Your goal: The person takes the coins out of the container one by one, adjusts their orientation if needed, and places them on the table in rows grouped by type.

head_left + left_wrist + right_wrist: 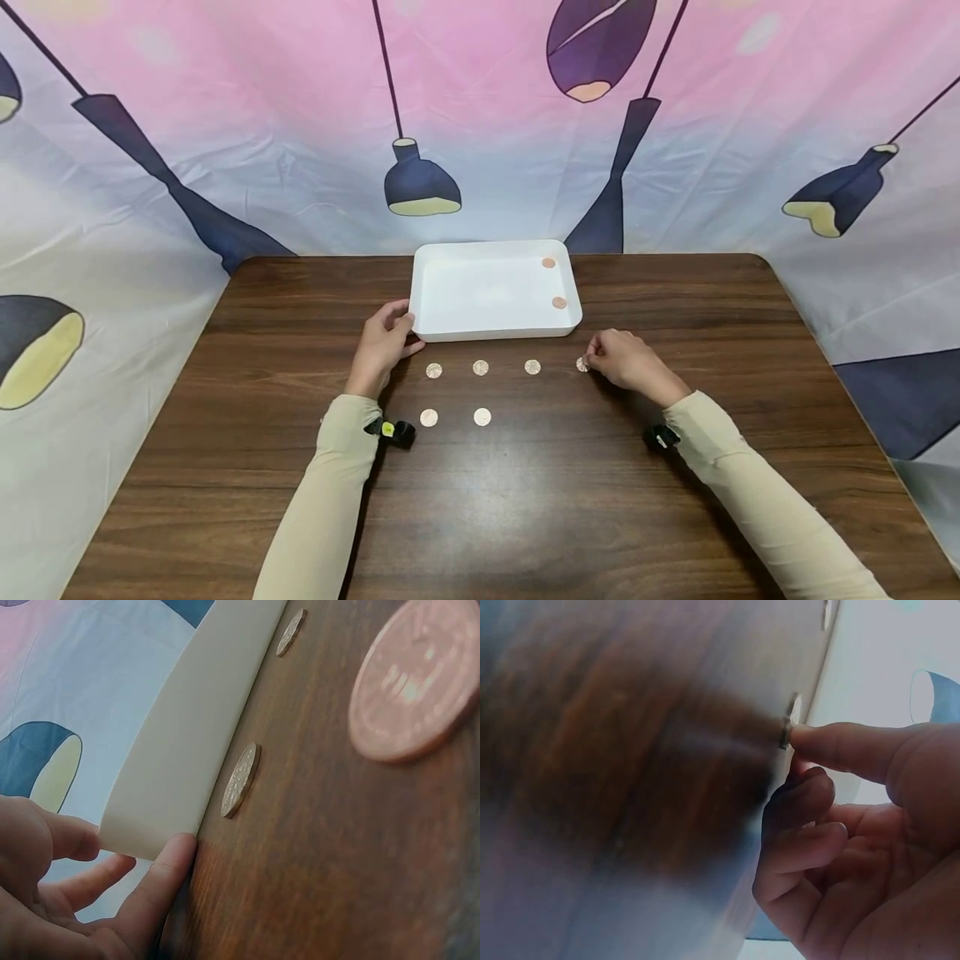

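Note:
At the near left corner of the white tray [491, 332] my left hand [382, 346] holds on, its thumb low against the front wall and other fingers at the left side. My right hand [630, 364] pinches a copper-coloured coin [581, 364] just in front of the tray's near right corner. In the right wrist view this coin [786, 733] is seen edge-on at the thumb tip, with the other fingers curled below. To its left, three coins lie in a row, the closest being a coin [532, 367] near the tray's front.
Two coins [549, 262] lie inside the tray along its right side. Nearer me, another two coins [482, 417] lie flat on the brown wooden table [480, 517]. A printed cloth [495, 183] hangs behind the table's far edge.

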`<state>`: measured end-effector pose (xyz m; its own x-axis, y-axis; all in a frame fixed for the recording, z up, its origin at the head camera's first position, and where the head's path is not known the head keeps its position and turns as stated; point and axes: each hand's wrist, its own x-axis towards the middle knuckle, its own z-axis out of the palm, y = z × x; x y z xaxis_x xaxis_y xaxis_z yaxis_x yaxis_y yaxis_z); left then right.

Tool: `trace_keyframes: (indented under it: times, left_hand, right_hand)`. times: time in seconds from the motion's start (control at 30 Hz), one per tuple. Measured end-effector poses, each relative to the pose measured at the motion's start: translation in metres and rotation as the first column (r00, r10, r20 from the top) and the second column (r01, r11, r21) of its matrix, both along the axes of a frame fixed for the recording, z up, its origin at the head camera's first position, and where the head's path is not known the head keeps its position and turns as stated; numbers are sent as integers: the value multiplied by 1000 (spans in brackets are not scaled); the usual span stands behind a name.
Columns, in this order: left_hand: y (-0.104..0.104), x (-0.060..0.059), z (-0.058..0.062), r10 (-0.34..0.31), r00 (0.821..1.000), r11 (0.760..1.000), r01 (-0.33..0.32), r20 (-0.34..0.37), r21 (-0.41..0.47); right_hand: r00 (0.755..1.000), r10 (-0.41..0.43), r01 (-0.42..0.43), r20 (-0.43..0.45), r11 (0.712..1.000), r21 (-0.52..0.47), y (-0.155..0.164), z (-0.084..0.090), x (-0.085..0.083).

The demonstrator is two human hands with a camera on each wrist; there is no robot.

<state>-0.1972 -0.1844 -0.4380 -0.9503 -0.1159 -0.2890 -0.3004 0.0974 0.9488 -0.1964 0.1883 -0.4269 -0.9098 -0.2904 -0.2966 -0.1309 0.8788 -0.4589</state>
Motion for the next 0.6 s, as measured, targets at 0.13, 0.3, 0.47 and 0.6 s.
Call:
trace_keyframes:
  times: [0.13,0.3,0.47,0.6]
  left_hand:
    - [-1,0,0,7,1000,1000,-7,1,2]
    - [0,0,3,23,1000,1000,-23,3,-5]
    - [0,0,3,30,1000,999,-30,3,-16]
    - [0,0,2,32,999,999,-32,12,-3]
  right_hand:
    - [999,-30,29,-32,999,-25,3,4,0]
    - [985,-78,72,-155,996,-43,2,18,-5]
    - [957,-64,42,-282,996,-81,-9,33,-21]
    - [966,37,-72,-255,989,-128,-22,40,-43]
